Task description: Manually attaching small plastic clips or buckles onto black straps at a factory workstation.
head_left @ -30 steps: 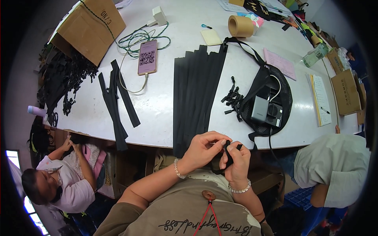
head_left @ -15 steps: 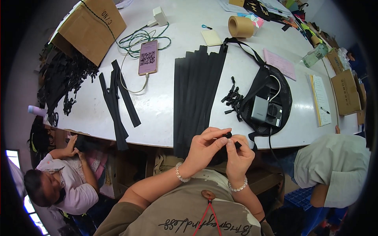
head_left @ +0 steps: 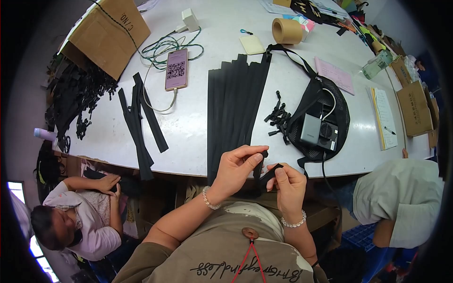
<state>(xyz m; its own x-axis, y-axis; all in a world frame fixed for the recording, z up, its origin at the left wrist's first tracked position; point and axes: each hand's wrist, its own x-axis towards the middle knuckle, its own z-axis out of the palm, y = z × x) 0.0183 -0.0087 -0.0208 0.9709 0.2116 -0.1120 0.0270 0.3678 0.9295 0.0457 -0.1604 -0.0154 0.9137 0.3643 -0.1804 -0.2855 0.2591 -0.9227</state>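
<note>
Black strap (head_left: 268, 178): between the two hands, in front of the person's body, at the near edge of the white table (head_left: 184, 137); its middle part dips below the fingers, and whether it is all one piece cannot be told.
Left hand (head_left: 238, 166): thumb and forefinger pinched on a dark part of the strap; a bit at the fingertips is too small to make out.
Right hand (head_left: 289, 181): thumb and fingers closed on the strap's other part, just beside the left hand and apart from it.
Row of straps (head_left: 233, 108): black, laid side by side, lower ends near the left hand.
Small clips (head_left: 279, 119): a black pile on the table, beyond the right hand.
Mesh bag (head_left: 343, 111): black, right of the clips, with a grey power bank (head_left: 310, 130) on it.
Loose straps (head_left: 154, 123): a few, left of the row, some crossing.
Phone (head_left: 177, 70): screen up, cable plugged in, between the loose straps and the row.
Cardboard box (head_left: 111, 37): far left, beside a heap of black straps (head_left: 78, 96).
Co-worker (head_left: 87, 226): seated at left, hands on something dark.
</note>
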